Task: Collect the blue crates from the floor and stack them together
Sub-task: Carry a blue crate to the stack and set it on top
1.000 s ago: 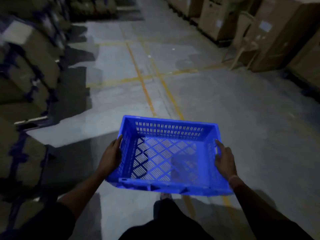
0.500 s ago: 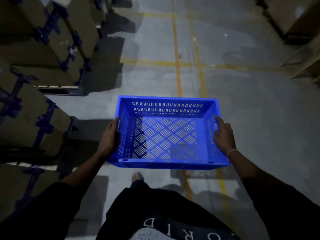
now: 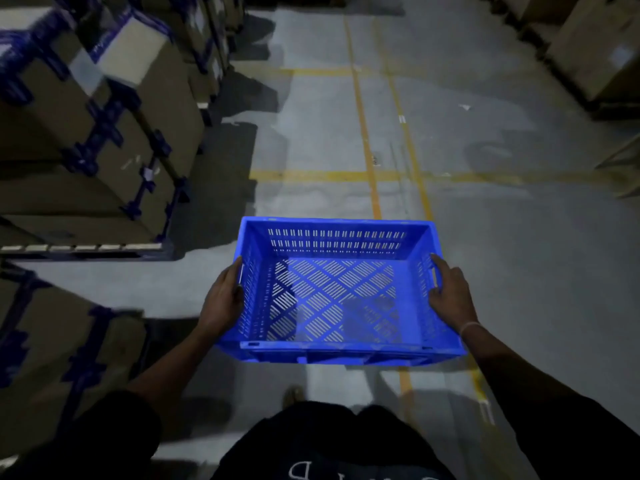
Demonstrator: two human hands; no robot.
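Gripping the short left wall of the blue perforated plastic crate [image 3: 332, 292], the left hand [image 3: 223, 301] curls its fingers over the rim at the handle slot, while the right hand [image 3: 450, 294] holds the opposite wall, fingers hooked at that side's slot and thumb inside. The one crate hangs level in the air between the two hands, in front of the person's waist and above the grey concrete floor [image 3: 519, 258], holding nothing. Compared with half a second ago, the grip is the same on both sides, but the view has swung a little: the crate sits further right in the picture, and the stacks of brown cardboard cartons with dark blue corner straps [image 3: 104, 133] on the left fill more of it. Two long yellow painted lines [image 3: 367, 157] run away under the crate, crossed by two more. More cartons [image 3: 595, 46] stand at the upper right. One shoe tip [image 3: 293, 396] shows below the crate.
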